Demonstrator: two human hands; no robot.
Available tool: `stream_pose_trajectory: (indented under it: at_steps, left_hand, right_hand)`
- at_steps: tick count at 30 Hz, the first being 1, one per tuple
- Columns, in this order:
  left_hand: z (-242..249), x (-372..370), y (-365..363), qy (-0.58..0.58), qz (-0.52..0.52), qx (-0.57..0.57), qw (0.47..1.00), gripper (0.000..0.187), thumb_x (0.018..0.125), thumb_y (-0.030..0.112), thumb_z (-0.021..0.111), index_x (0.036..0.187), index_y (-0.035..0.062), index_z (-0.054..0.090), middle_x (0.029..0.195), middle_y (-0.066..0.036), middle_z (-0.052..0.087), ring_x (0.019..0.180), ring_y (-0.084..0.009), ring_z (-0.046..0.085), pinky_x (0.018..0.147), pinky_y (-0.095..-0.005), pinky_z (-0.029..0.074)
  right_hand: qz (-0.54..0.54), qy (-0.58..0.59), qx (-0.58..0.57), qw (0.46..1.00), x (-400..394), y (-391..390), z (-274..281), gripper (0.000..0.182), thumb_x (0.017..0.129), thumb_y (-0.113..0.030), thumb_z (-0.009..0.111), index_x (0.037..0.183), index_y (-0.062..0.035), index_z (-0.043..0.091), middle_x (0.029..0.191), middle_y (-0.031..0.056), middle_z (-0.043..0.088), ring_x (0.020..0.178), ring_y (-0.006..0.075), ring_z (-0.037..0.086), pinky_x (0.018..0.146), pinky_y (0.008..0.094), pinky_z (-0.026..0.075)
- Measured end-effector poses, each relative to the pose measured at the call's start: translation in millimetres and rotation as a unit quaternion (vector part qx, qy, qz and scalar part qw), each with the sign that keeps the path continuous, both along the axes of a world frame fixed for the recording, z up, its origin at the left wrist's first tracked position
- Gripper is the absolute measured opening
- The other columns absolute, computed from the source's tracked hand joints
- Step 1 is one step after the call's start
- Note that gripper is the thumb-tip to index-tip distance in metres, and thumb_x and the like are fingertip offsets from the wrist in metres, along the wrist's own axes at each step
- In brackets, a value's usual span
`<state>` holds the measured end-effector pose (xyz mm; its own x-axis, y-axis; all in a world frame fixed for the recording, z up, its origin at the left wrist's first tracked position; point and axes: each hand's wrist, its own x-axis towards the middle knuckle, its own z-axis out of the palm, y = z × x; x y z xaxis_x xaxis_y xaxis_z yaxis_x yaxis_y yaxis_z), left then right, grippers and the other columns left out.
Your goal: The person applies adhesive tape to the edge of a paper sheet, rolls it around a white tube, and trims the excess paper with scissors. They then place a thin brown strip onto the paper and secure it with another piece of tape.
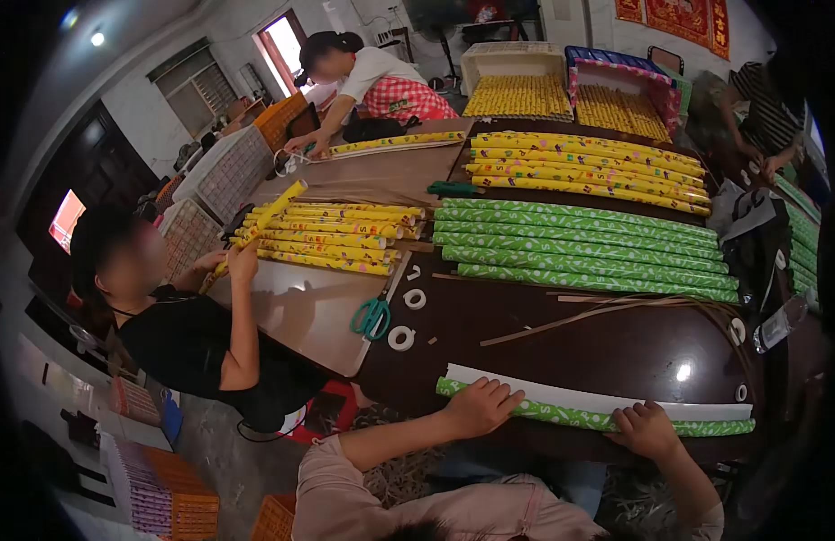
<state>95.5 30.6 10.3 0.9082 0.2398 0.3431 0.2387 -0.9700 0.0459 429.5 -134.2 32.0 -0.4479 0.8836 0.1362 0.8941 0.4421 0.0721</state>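
A roll of green patterned wrapping paper lies along the near edge of the dark table, its white underside showing as a flap along the far side. My left hand is closed over the roll towards its left end, fingers curled on top. Farther right, my right hand grips the same roll, with the fingertips bent over the paper. Beyond my hands, several finished green rolls lie side by side. Thin brown strips are spread between them and my roll.
Teal scissors and white tape rolls lie to the left, with another tape roll at right. Yellow rolls are stacked farther back. A co-worker in black holds a yellow roll; another co-worker leans over the far end.
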Motion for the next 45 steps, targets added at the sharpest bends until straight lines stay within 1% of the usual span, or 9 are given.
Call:
stream_pose_trajectory:
  at_steps: [9, 15, 20, 25, 27, 31, 35, 41, 45]
  left_hand:
    - [4.6, 4.5, -0.2, 0.009, 0.022, -0.023, 0.999, 0.062, 0.076, 0.03, 0.078, 0.127, 0.004, 0.056, 0.093, -0.009, 0.058, 0.084, -0.0231, 0.058, 0.074, -0.033, 0.048]
    - [6.4, -1.8, -4.3, -0.083, -0.026, -0.113, 0.99, 0.069, 0.08, 0.026, 0.075, 0.138, -0.0003, 0.047, 0.101, -0.013, 0.06, 0.092, -0.0282, 0.06, 0.082, -0.0404, 0.051]
    - [-5.5, -19.4, -5.2, -0.058, 0.037, -0.074, 0.995, 0.047, 0.08, 0.012, 0.067, 0.124, -0.0013, 0.055, 0.103, -0.012, 0.058, 0.095, -0.0288, 0.056, 0.085, -0.0414, 0.048]
    - [-8.5, -16.6, -10.3, -0.061, 0.064, -0.071, 0.994, 0.038, 0.08, 0.013, 0.067, 0.115, 0.0023, 0.06, 0.1, -0.009, 0.058, 0.095, -0.0269, 0.055, 0.084, -0.0398, 0.047]
    - [-10.5, -15.7, -11.6, -0.068, 0.075, -0.05, 0.994, 0.037, 0.08, 0.013, 0.067, 0.115, 0.0027, 0.06, 0.102, -0.008, 0.059, 0.094, -0.0266, 0.055, 0.085, -0.0398, 0.047]
    - [-6.7, -16.0, -13.1, -0.073, 0.071, -0.073, 0.992, 0.037, 0.08, 0.011, 0.066, 0.115, 0.0018, 0.06, 0.102, -0.009, 0.059, 0.095, -0.0269, 0.056, 0.087, -0.0397, 0.046]
    - [-6.2, -15.4, -13.8, -0.078, 0.074, -0.085, 0.991, 0.04, 0.076, 0.006, 0.064, 0.116, 0.0012, 0.06, 0.103, -0.01, 0.059, 0.097, -0.0277, 0.056, 0.088, -0.0395, 0.046]
    - [-10.3, -19.4, -15.6, -0.098, 0.082, -0.061, 0.99, 0.037, 0.075, 0.006, 0.064, 0.111, 0.0008, 0.064, 0.105, -0.012, 0.06, 0.098, -0.0284, 0.056, 0.087, -0.0401, 0.045]
    - [-23.1, -22.6, -20.8, -0.048, 0.12, -0.123, 0.984, 0.032, 0.077, 0.008, 0.063, 0.109, 0.0017, 0.065, 0.105, -0.011, 0.06, 0.095, -0.0278, 0.057, 0.084, -0.0407, 0.045]
  right_hand:
    - [0.005, -0.006, 0.001, 1.0, 6.0, 3.1, -5.2, 0.042, 0.072, -0.037, 0.077, 0.092, -0.0048, 0.06, 0.072, 0.0042, 0.059, 0.068, 0.0224, 0.062, 0.063, 0.0375, 0.049]
    - [0.019, -0.023, 0.001, 1.0, 19.4, 4.8, -7.2, 0.041, 0.07, -0.036, 0.077, 0.091, -0.0055, 0.059, 0.072, 0.0043, 0.059, 0.067, 0.022, 0.061, 0.061, 0.0374, 0.049]
    - [0.024, -0.029, -0.022, 0.999, 21.0, 4.5, -6.5, 0.044, 0.076, -0.035, 0.073, 0.102, -0.0028, 0.06, 0.081, 0.0071, 0.062, 0.073, 0.0238, 0.063, 0.062, 0.0393, 0.05]
    - [0.043, -0.049, -0.032, 0.997, 16.4, 9.1, 15.1, 0.054, 0.078, -0.05, 0.07, 0.106, -0.0053, 0.057, 0.079, 0.0054, 0.059, 0.073, 0.0235, 0.058, 0.061, 0.0384, 0.047]
    - [0.067, 0.033, 0.045, 0.996, 3.3, 25.9, 40.5, 0.052, 0.076, -0.045, 0.075, 0.103, -0.0043, 0.06, 0.078, 0.0069, 0.058, 0.069, 0.0242, 0.056, 0.058, 0.0366, 0.046]
    - [-0.068, 0.314, 0.094, 0.942, -63.4, 85.3, 41.7, 0.019, 0.077, -0.016, 0.076, 0.088, -0.0043, 0.065, 0.08, 0.0083, 0.06, 0.071, 0.0272, 0.058, 0.059, 0.0363, 0.049]
    - [0.032, 0.368, 0.007, 0.929, -134.1, 153.9, 7.6, 0.012, 0.082, -0.014, 0.068, 0.09, -0.0061, 0.067, 0.084, 0.0088, 0.062, 0.083, 0.03, 0.062, 0.069, 0.0417, 0.051]
    - [0.028, 0.234, -0.122, 0.964, -197.1, 198.2, -14.7, 0.017, 0.083, -0.016, 0.064, 0.096, -0.0068, 0.066, 0.088, 0.0116, 0.065, 0.089, 0.0314, 0.064, 0.076, 0.0434, 0.051]
    - [0.053, 0.33, -0.266, 0.904, -196.9, 212.3, -10.7, 0.015, 0.084, -0.013, 0.063, 0.098, -0.0059, 0.066, 0.09, 0.0141, 0.068, 0.087, 0.0345, 0.064, 0.075, 0.0466, 0.05]
